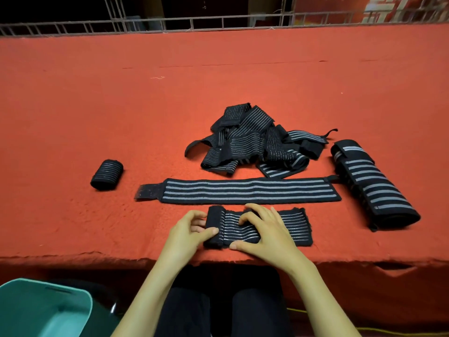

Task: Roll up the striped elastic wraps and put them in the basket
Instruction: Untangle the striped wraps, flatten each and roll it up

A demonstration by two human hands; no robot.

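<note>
Evidently mid-roll: left hand [189, 229] pinches the rolled end of the wrap [291, 224] to keep it tight, while right hand [264, 229] presses the flat part onto the table [97, 105].

Head camera: looking forward and down, wide-angle.
Facing: pointing across the red table [97, 93] toward the railing [222, 21].
Nearness: hovering close above left hand [187, 235] and right hand [264, 232].

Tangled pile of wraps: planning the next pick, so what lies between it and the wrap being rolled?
One long striped wrap laid flat, left to right; the head view shows it.
</note>
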